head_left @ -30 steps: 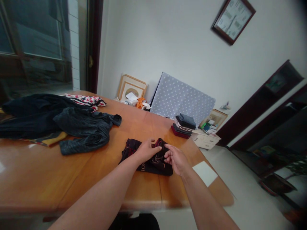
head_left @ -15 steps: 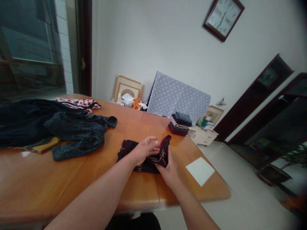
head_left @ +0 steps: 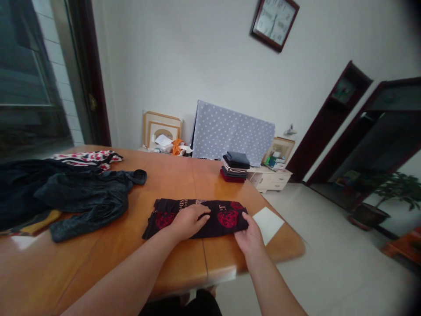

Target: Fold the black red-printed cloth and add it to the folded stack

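Note:
A black garment (head_left: pixel 213 228) with red patches and pale lettering lies before me in a long, flattened strip on the wooden table (head_left: pixel 171 267). My left hand (head_left: pixel 190 220) rests on top of its middle, fingers stretched out and slightly bent. At the strip's right end my right hand (head_left: pixel 250 235) grips the edge, thumb on top and the other fingers mostly hidden underneath. Just beyond that hand is a white sheet of paper (head_left: pixel 269 224), partly covered by it.
A stack of folded clothes (head_left: pixel 235 166) stands at the table's far right. Loose dark clothes (head_left: pixel 88 193) and a red-and-white patterned garment (head_left: pixel 88 158) lie on the left. Behind are a dotted cloth (head_left: pixel 230 131) and a small white cabinet (head_left: pixel 271 180).
The right end of the black garment, earlier raised and bent over, now lies extended to the right. My right hand moved right with that end; my left hand came down flatter onto the cloth.

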`<state>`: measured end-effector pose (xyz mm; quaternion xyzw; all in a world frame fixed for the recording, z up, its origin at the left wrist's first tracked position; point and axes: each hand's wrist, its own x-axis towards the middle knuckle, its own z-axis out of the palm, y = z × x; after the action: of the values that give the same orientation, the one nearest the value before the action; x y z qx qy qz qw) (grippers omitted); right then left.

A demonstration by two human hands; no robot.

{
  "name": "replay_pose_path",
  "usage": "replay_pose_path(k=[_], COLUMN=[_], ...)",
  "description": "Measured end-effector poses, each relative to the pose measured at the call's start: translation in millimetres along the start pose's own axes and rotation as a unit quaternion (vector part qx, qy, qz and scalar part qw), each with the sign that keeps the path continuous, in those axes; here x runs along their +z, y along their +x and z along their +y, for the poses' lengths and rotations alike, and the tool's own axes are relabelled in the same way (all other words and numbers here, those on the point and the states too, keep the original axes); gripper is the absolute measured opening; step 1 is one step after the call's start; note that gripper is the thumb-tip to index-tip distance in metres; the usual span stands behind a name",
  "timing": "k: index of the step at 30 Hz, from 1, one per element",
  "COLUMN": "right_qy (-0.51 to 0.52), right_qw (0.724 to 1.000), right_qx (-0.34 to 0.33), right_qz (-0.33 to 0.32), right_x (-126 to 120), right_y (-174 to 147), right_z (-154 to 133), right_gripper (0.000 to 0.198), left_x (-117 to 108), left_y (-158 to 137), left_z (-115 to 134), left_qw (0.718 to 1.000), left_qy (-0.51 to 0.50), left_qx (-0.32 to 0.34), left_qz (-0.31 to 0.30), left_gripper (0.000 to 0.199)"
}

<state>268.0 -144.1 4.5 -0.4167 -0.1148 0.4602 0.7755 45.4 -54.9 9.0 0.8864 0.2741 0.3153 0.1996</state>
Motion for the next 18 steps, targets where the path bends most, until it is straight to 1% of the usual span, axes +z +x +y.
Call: replay_pose_path(k=[3, 5, 9, 11, 13, 16, 18], right_qy=[0.006, 0.003, 0.03, 0.028, 0.013, 0.008, 0.009], right_qw=[0.999, 0.999, 0.996, 0.996, 0.996, 0.995, 0.996], right_qx=[0.033, 0.05, 0.079, 0.087, 0.09, 0.089, 0.075], right_qz=[0.003, -0.007, -0.012, -0.014, -0.023, -0.036, -0.05], right_x=[-1, -3, -10, -15, -19, -22, -22], right_y=[6, 11, 21, 26, 29, 30, 29], right_z=[-6, -9, -11, -12, -13, -14, -15], right_gripper=[0.02, 0.019, 0.019, 0.02, 0.02, 0.021, 0.023], left_x=[-1, -3, -2, 5, 18, 38, 46], left_y=[1, 6, 25, 36, 45, 49, 48], left_z=[6, 11, 25, 31, 33, 28, 23], left_qw=[0.994, 0.988, 0.985, 0.984, 0.981, 0.972, 0.969], left_qy=[0.092, 0.125, 0.147, 0.158, 0.181, 0.223, 0.234], left_qx=[0.021, 0.029, 0.023, 0.017, 0.008, -0.023, -0.034], left_qz=[-0.059, -0.082, -0.092, -0.083, -0.069, -0.063, -0.069], left_gripper=[0.037, 0.037, 0.035, 0.037, 0.038, 0.042, 0.044])
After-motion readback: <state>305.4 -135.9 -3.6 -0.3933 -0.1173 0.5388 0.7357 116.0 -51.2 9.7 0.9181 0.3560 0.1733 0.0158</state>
